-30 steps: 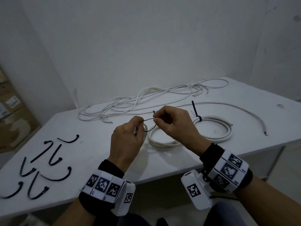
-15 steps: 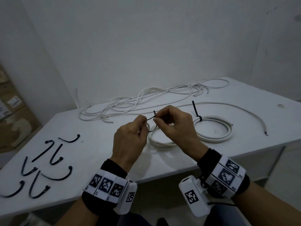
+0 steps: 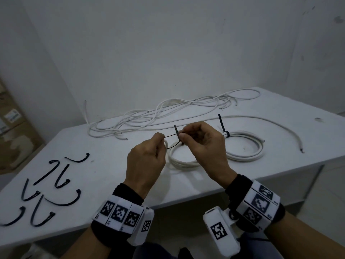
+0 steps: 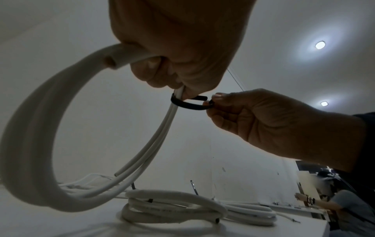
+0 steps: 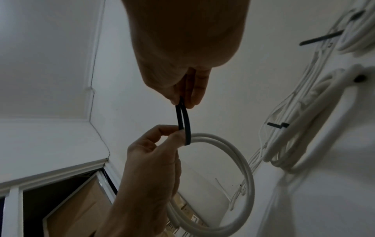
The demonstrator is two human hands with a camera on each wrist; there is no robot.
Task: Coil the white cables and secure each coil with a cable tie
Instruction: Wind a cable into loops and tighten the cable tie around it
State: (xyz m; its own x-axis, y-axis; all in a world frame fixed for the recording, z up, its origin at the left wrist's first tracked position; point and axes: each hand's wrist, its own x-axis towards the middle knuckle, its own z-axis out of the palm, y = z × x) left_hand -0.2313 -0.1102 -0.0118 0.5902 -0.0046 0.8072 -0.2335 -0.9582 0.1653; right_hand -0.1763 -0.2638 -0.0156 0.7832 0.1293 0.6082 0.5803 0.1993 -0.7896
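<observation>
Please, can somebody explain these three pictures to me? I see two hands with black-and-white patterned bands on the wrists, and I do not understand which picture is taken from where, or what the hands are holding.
No machine here: a person works with bare hands and wears cameras. The wide picture comes from a head camera; the other two look along each wrist at the fingers. The left hand holds a small coil of white cable lifted off the white table. A black cable tie is looped around that coil, and the right hand pinches its ends together. On the table lie spare cable ties at the left, a finished coil already tied at the right, and loose white cables at the back.
</observation>
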